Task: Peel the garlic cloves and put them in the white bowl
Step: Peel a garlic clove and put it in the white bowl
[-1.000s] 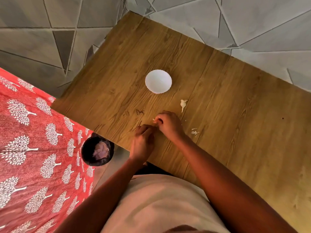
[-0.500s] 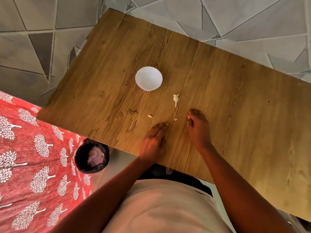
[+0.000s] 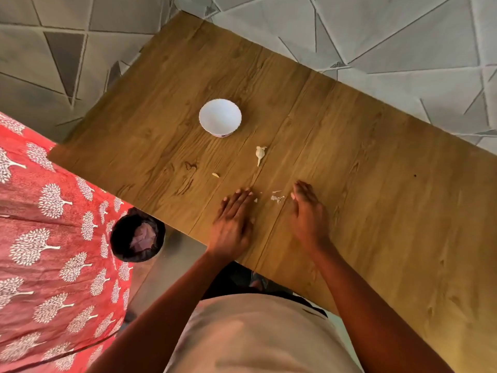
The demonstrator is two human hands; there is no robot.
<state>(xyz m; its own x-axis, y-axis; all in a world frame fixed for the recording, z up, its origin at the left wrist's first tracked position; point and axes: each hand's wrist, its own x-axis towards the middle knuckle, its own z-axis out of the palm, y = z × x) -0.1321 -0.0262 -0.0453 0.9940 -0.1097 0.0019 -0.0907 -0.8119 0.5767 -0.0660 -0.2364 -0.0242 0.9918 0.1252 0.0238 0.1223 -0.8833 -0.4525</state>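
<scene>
The white bowl point(image 3: 220, 117) stands on the wooden table point(image 3: 376, 184) and looks empty. Nearer to me lies a piece of garlic with a papery tail point(image 3: 260, 154). A small pale clove point(image 3: 215, 175) lies alone to its lower left. Bits of white garlic skin point(image 3: 277, 197) are scattered between my hands. My left hand point(image 3: 232, 223) lies flat on the table near its front edge, fingers straight and holding nothing. My right hand point(image 3: 306, 214) rests edge-down beside the skin bits, fingers straight.
A dark round bin point(image 3: 137, 234) with a purple liner stands on the floor below the table's front left edge. A red cloth with white tree prints point(image 3: 48, 238) covers the left. Grey patterned floor tiles point(image 3: 376, 36) surround the table.
My hands were together over the clove one second ago. They have let it go and moved apart, now lying flat on either side of the skin bits. The clove stays on the table.
</scene>
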